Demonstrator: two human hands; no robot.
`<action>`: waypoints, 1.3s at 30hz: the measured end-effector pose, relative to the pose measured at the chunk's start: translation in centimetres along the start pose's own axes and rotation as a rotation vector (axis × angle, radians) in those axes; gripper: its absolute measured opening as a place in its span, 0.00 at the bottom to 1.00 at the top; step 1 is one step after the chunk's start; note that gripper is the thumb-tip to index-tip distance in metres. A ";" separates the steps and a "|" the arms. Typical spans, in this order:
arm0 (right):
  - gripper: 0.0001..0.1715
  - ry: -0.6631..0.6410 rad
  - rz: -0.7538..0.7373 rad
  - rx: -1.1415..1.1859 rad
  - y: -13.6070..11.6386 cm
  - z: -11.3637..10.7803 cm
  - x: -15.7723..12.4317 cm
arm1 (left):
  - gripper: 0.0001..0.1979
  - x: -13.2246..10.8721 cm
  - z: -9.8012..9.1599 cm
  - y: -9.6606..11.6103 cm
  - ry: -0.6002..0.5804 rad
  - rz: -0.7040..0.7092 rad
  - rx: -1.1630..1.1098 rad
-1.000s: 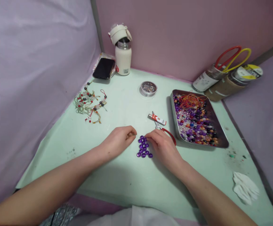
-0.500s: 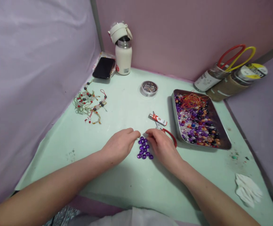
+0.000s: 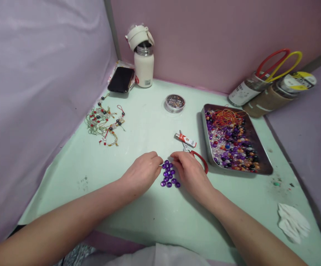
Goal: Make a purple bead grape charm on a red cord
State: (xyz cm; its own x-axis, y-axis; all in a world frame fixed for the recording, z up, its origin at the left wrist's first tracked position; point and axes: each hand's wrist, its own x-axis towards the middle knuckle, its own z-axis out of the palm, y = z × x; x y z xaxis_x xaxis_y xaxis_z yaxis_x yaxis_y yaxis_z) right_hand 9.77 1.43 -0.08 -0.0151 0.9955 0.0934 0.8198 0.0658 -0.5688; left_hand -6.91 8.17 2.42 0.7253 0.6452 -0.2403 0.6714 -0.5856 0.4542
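Note:
A small cluster of shiny purple beads (image 3: 168,174) lies on the pale green table between my two hands. My left hand (image 3: 145,170) rests at the left side of the cluster. Its fingers are curled, with the tips right beside the upper beads; whether anything is pinched there is hidden. On the other side, my right hand (image 3: 189,171) curves along the beads, fingers bent forward and somewhat apart, with nothing visible in it. Red-handled scissors (image 3: 202,160) lie partly behind my right hand, under a red-and-white lighter (image 3: 186,140).
A metal tray (image 3: 262,159) of mixed beads and red-orange cord stands right. Strung bead cords (image 3: 105,123) lie left. Farther back are a round clear case (image 3: 175,103), a phone (image 3: 121,79), an uncapped white bottle (image 3: 144,68), leaning jars (image 3: 271,96). A crumpled white cloth (image 3: 293,222) lies right.
My left thumb and fingertips have drawn in and dipped slightly beside the upper beads. My right hand has barely moved. The view has shifted a little.

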 end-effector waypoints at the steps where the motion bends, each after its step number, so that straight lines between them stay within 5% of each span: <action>1: 0.08 0.003 -0.002 0.002 0.0 0.0 0.0 | 0.14 0.0 0.2 0.0 0.012 0.004 0.010; 10: 0.07 0.019 -0.006 0.010 -0.1 0.1 -0.1 | 0.13 0.2 2.0 -1.1 0.158 0.110 0.112; 29: 0.10 -0.009 -0.044 0.064 0.0 -0.7 -0.5 | 0.05 -1.4 -0.1 -0.5 0.481 0.153 -0.304; 39: 0.16 -0.003 -0.079 0.065 0.0 -0.6 -0.6 | 0.06 -1.0 -0.5 -1.4 0.347 -0.024 -0.133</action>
State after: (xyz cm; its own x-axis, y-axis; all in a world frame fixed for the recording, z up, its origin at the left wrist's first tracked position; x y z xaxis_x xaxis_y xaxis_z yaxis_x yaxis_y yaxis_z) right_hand 10.10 0.81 0.40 -0.0798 0.9872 0.1381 0.7773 0.1484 -0.6114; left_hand -8.62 8.63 2.48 0.5996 0.7991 0.0430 0.6449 -0.5143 0.5653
